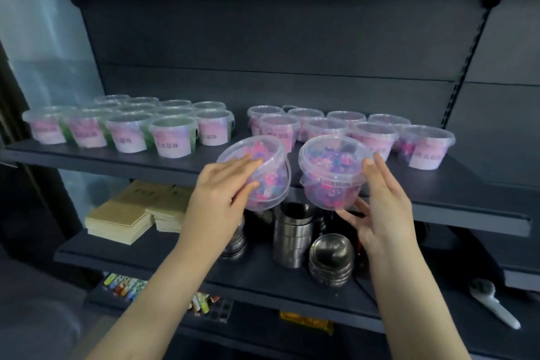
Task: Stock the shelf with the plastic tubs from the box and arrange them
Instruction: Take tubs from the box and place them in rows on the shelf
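Note:
Two clear plastic tubs with pink, purple and blue contents hover at the front edge of the dark shelf [438, 184]. My left hand [222, 193] grips the left tub [263, 172], which tilts toward me with its lid facing up and left. My right hand [380, 202] holds the right tub [333, 172] upright, thumb by the rim and fingers under its base. Behind them, several labelled tubs stand in rows: a left group [172, 137] with green contents and a right group [374, 134] with pink ones. The box is out of view.
The shelf below carries stacked steel cups [292, 231], steel bowls [331, 260] and piles of tan notebooks [122, 219]. Lower still lie coloured small packs [125, 286]. A white-handled brush [493, 304] rests at the lower right. A clear divider panel [43, 38] stands at the left.

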